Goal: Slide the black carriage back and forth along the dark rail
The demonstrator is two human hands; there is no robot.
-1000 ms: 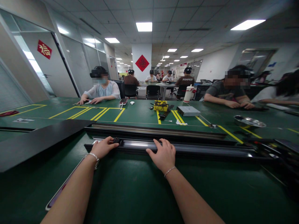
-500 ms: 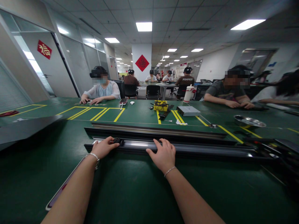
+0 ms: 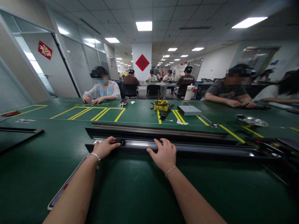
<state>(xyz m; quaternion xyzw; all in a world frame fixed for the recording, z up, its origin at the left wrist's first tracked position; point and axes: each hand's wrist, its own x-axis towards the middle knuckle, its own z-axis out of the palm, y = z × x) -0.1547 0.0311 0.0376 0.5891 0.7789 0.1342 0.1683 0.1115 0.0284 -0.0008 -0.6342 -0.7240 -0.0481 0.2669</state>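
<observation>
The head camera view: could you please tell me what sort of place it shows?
Probably an open-plan office serving as a shared workroom: glazed partitions line one side, yellow lines mark the long green table, and several people sit at this table and another behind.

Your green worktop (image 3: 133, 193) (striped with yellow tape (image 3: 120, 114)) carries long dark rails (image 3: 210, 150), a white-edged device (image 3: 66, 187), a yellow box (image 3: 161, 106), a grey box (image 3: 189, 110) and a metal bowl (image 3: 252, 125).

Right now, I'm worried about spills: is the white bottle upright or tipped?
Upright: the white bottle stands on the green table, top upward.
</observation>
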